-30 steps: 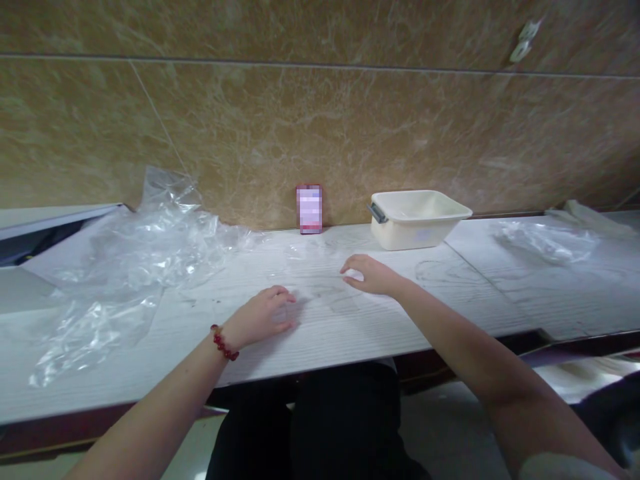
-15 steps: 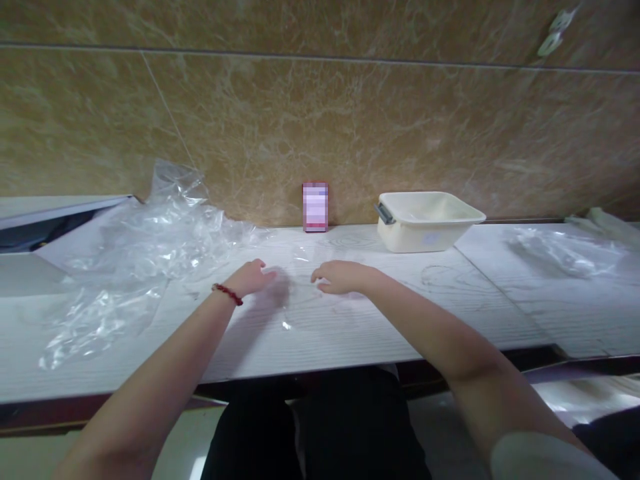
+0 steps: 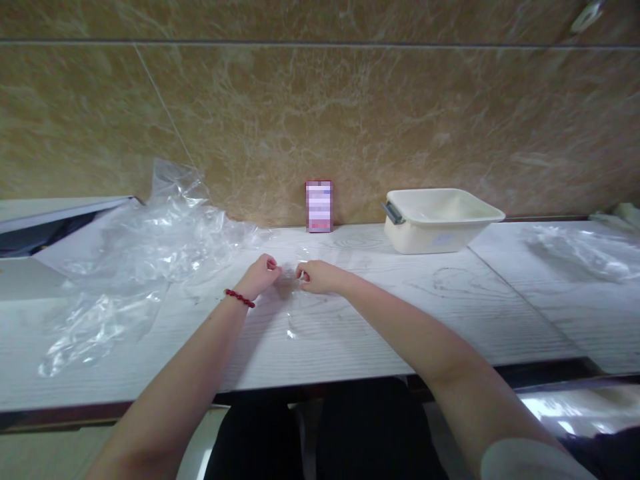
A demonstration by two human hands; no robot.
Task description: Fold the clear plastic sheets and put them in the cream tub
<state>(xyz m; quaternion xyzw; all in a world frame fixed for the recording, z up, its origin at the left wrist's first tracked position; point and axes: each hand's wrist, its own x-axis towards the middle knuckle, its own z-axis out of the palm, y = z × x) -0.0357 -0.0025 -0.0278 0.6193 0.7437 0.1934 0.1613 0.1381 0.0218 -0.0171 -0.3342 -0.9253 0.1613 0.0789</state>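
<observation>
A thin clear plastic bag [image 3: 291, 333] lies on the white wood-grain table in front of me, its outline faint apart from a few glints. My left hand [image 3: 262, 275], with a red bead bracelet on the wrist, is at the bag's left side, thumb and fingers closed in a pinch on the film. Close by on the right, my right hand [image 3: 320, 276] rests over the bag with curled fingers, its thumb and forefinger pinching the film too. A small gap separates the two sets of fingertips. The exact edge they grip is hard to make out.
Crumpled clear plastic bags [image 3: 175, 233] are heaped on the left, against an open white box [image 3: 75, 250] with something dark inside. A phone [image 3: 319, 207] leans on the marble wall. Right of it stands a cream plastic bin [image 3: 435, 237]; more clear plastic [image 3: 585, 253] lies farther right.
Both hands have moved closer together, and their fingers, apart before, have closed on the plastic film. My view has shifted slightly, so the bin appears farther right.
</observation>
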